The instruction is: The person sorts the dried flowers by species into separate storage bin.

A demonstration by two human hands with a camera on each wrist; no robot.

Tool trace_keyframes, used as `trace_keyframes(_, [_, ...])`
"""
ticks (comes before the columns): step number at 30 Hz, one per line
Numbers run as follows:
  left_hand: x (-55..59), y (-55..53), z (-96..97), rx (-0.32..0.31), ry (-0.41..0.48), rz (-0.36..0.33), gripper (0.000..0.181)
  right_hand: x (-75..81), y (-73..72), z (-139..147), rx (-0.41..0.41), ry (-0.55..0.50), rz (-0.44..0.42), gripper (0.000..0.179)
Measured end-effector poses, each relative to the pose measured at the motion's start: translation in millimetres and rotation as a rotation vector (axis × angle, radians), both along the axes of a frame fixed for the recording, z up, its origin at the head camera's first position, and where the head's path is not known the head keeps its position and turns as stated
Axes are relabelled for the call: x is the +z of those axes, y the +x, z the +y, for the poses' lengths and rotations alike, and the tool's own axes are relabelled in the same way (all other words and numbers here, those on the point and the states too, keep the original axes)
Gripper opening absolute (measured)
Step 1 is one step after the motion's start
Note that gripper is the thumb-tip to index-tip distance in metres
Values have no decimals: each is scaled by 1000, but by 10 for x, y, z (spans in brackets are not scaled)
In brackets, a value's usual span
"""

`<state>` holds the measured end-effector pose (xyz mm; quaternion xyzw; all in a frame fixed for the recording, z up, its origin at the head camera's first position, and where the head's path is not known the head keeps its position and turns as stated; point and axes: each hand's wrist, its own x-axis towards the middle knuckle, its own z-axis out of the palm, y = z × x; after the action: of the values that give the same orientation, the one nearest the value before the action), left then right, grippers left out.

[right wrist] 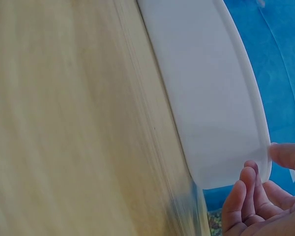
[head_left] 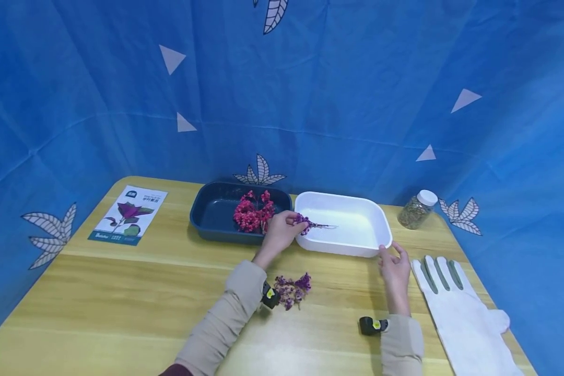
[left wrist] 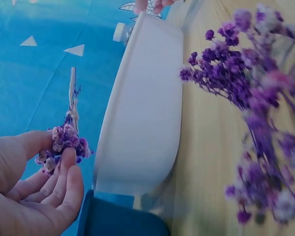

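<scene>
My left hand [head_left: 282, 228] pinches a small purple flower sprig [left wrist: 64, 142] between thumb and fingers. In the head view its thin stems reach over the left part of a white tray [head_left: 343, 245]. At that tray's front right corner, my right hand [head_left: 395, 263] holds the rim, with the thumb at the top edge and fingers against the outer wall in the right wrist view. A dark blue tray [head_left: 216, 234] stands just left, containing a red flower bunch [head_left: 249, 214]. More purple flowers [head_left: 291, 292] lie on the table near the left wrist.
At the table's left lies a flower-picture packet [head_left: 129, 214]. Behind the right hand stands a white-capped jar [head_left: 415, 211] with small grains. White work gloves [head_left: 470, 324] lie along the right edge. A blue cloth [head_left: 338, 104] hangs behind the wooden table [head_left: 122, 303].
</scene>
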<state>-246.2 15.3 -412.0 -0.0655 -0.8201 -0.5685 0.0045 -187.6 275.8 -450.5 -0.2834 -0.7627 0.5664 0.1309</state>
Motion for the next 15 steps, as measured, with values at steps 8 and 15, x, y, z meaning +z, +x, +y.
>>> trace_keyframes(8, [12,-53,138,-73,-28,-43,40,-11,1,-3,-4,-4,-1,58])
trace_keyframes(15, [-1,0,77,-140,-16,-58,38,-25,-10,14,-1,-4,2,58])
